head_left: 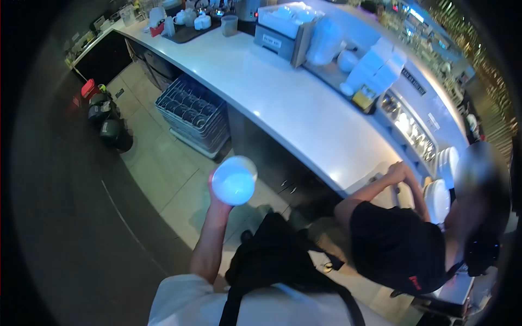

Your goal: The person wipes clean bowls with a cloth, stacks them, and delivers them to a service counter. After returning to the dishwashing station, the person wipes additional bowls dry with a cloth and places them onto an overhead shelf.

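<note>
My left hand point(216, 200) is closed round a round white bowl or cup point(234, 182) that looks bluish under the light. It is held out over the tiled floor, in front of my dark apron point(263, 250). The vessel hides most of my fingers. My right hand does not show in the view.
A long white counter point(261, 81) curves past in front. Below it stand stacked glass racks point(190, 111). A co-worker in black point(394, 244) leans at the counter on the right, near stacked white plates point(436, 201). Dark bins point(113, 133) stand at left.
</note>
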`<control>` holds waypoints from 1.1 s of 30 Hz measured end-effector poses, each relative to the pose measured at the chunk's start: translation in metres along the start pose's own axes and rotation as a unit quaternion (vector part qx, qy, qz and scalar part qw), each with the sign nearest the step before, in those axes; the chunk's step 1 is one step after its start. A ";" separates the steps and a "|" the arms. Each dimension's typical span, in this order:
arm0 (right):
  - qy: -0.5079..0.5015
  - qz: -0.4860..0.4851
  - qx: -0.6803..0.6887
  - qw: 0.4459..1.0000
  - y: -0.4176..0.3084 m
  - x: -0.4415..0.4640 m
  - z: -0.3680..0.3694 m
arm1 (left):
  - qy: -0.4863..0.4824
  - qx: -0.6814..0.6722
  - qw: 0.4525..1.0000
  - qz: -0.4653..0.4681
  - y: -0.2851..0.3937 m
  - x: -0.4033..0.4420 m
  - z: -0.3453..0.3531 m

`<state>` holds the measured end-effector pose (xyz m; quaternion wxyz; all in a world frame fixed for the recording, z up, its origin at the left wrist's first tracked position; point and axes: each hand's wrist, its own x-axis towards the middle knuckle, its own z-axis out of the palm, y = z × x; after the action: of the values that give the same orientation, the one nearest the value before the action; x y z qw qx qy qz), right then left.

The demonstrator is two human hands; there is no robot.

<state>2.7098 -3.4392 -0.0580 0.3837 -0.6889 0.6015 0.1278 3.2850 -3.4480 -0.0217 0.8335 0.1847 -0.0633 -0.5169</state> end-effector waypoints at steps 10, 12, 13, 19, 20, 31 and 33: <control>-0.054 -0.289 0.300 0.907 -0.445 0.096 -0.130 | 0.073 0.007 0.992 -0.099 0.044 0.134 0.064; -0.125 -0.249 0.300 0.912 -0.499 0.105 -0.149 | 0.054 0.031 0.990 -0.127 0.053 0.133 0.085; -0.114 -0.274 0.287 0.911 -0.517 0.119 -0.154 | 0.035 0.049 0.988 -0.146 0.058 0.146 0.096; -0.081 -0.269 0.329 0.902 -0.577 0.200 -0.167 | -0.038 0.225 0.964 -0.134 0.085 0.235 0.115; -0.075 -0.240 0.373 0.893 -0.583 0.211 -0.171 | -0.059 0.214 0.961 -0.168 0.088 0.257 0.111; 0.012 -0.108 0.725 0.680 -0.596 0.367 -0.256 | -0.234 0.167 0.910 -0.300 0.033 0.469 0.146; 0.071 -0.138 0.731 0.664 -0.595 0.394 -0.267 | -0.291 0.193 0.877 -0.329 0.024 0.489 0.151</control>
<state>3.2812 -3.9201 0.0940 0.7335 -0.2692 0.4253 -0.4567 3.4838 -3.9079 0.0854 0.5068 0.1937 -0.3371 -0.7694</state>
